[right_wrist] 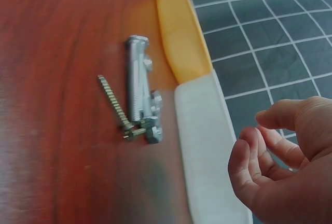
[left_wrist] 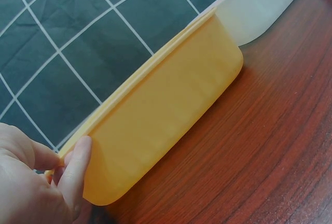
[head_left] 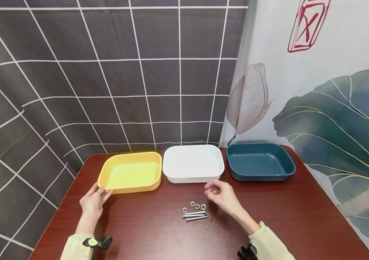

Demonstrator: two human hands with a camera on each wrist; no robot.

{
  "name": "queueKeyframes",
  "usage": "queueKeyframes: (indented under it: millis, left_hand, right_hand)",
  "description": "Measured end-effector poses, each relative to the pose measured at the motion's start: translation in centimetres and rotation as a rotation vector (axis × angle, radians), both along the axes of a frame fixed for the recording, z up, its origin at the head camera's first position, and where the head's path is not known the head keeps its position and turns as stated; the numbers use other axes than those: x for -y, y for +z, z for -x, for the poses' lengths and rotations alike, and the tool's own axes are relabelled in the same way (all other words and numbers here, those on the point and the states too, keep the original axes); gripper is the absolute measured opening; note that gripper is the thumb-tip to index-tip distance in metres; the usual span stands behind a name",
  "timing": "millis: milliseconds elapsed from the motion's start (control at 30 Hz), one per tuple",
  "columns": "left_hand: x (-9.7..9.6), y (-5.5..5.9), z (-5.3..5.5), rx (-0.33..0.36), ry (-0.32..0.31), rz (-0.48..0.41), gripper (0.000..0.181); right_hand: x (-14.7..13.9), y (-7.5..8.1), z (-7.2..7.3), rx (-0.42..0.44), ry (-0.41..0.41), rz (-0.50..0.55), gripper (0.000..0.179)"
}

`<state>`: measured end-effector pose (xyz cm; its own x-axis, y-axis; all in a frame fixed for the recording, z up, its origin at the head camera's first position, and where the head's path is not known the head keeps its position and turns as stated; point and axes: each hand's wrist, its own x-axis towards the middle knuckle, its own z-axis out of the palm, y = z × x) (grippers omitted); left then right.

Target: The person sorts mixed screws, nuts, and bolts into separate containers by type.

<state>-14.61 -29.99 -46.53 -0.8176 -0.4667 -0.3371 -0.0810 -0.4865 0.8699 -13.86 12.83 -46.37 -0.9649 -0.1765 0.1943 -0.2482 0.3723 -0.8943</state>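
At the front left corner of a yellow tray (head_left: 132, 187), my left hand (head_left: 92, 203) pinches the rim. The left wrist view shows a finger of that hand (left_wrist: 31, 177) against the tray's outer wall (left_wrist: 161, 105). My right hand (head_left: 223, 196) hovers by the front right corner of a white tray (head_left: 192, 179). Its fingers are loosely bent, with nothing between them in the right wrist view. Left of this hand, on the table, lie silvery bolts (head_left: 194, 214), several nuts (head_left: 197, 206) and thin brass-coloured screws (head_left: 209, 221).
A dark blue tray (head_left: 260, 177) stands to the right of the white one. All three trays sit in a row along the back of the reddish-brown table (head_left: 145, 231). Behind it hang a dark gridded cloth (head_left: 161, 76) and a white cloth with leaf prints (head_left: 275, 43).
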Motion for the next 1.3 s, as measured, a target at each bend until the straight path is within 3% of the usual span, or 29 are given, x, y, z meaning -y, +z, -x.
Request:
queueKeyframes:
  millis: [500, 867, 1300]
  left_hand:
    - [0.0, 0.0, -0.1, -0.004, 0.015, -0.013, 0.059]
    - [0.1, -0.2, -0.1, -0.005, 0.008, -0.015, 0.06]
    - [0.0, 0.0, -0.1, -0.015, 0.003, -0.032, 0.062]
  right_hand:
    - [-0.7, -2.1, -3.0, 0.09, -0.134, -0.066, 0.015]
    - [-0.2, -3.9, -4.1, 0.073, -0.107, -0.123, 0.014]
    - [0.2, -4.2, -4.8, 0.053, -0.119, -0.157, 0.017]
